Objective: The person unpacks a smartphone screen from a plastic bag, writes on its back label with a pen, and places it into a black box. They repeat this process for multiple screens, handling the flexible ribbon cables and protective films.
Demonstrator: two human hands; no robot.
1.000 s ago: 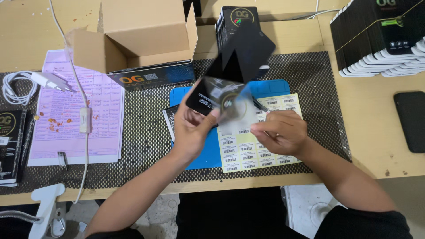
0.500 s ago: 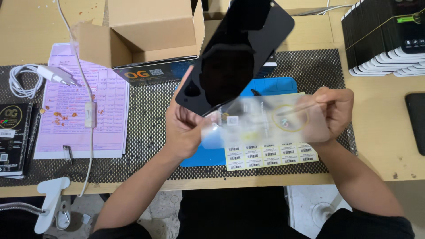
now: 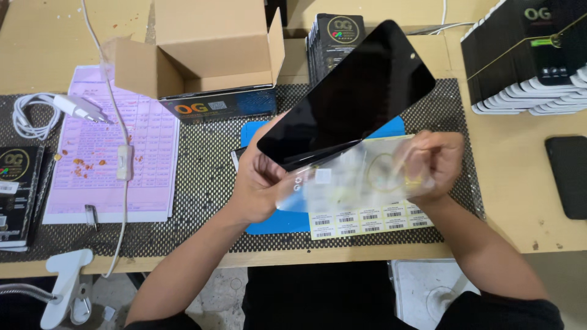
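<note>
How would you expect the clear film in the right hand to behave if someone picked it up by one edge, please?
Probably floppy: the clear film curves and sags between the right hand and the black glass panel in the left hand. It looks thin and see-through, so likely very light. Its glossy surface suggests it may slip or cling.

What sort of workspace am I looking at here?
Probably a phone-screen packing or inspection bench: the left hand holds a black screen panel over a sheet of barcode labels, with stacks of boxed units and an open cardboard box behind.
</note>
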